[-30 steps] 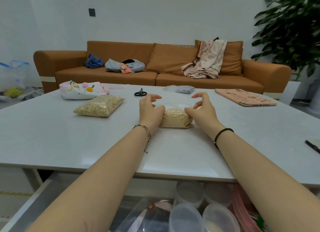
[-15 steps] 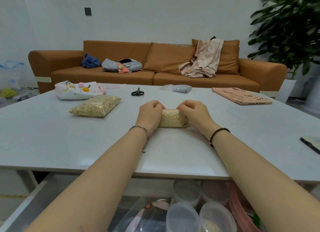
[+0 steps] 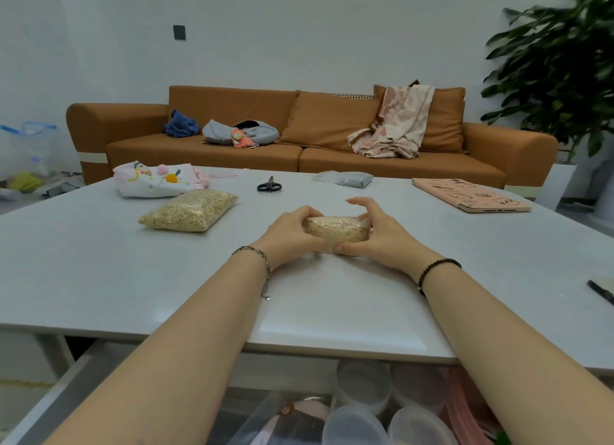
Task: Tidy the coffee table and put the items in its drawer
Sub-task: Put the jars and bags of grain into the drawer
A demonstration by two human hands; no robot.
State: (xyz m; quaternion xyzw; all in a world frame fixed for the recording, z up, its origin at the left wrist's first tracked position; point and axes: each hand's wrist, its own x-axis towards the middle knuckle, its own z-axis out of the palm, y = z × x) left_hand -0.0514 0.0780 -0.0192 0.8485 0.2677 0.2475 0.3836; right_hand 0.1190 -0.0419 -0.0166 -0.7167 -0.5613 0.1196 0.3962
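The left hand (image 3: 290, 237) and right hand (image 3: 382, 237) gripped the oat bag (image 3: 335, 232) at nine and three o'clock; it looked soft, light, saggy.

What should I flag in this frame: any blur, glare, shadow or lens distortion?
Head view: soft, even light, faint shadows; pale sheen on the coffee table near its front edge; potted plant at upper right smeared; wide-angle bending along the table edges; left hand, right hand and the bag of oats they hold look sharp.
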